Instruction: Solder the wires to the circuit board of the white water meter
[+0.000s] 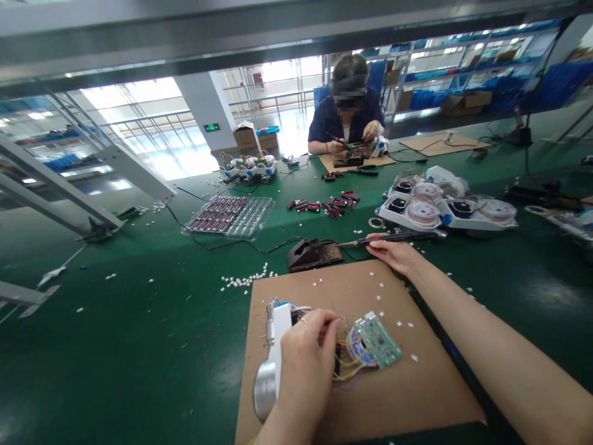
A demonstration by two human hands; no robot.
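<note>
My right hand [393, 254] is closed around a soldering iron [403, 237], whose tip points left at the black soldering stand [303, 256]. Over the brown board [393, 402], the fingers of my left hand [308, 352] are pinched together; what lies between them is too small to make out. Just right of those fingertips is a green circuit board [382, 343], with yellow, red and blue wires [345, 368] running from it toward my left hand. A white device with a silver cylinder [265, 389] lies on its side, partly hidden behind my left hand.
Small white pieces [245, 281] are scattered around the board. A clear tray [231, 216] holds rows of dark red parts, with loose ones [340, 204] beside it. White assemblies [421, 207] stand at right. A co-worker [347, 111] sits opposite. A metal beam [231, 43] crosses overhead.
</note>
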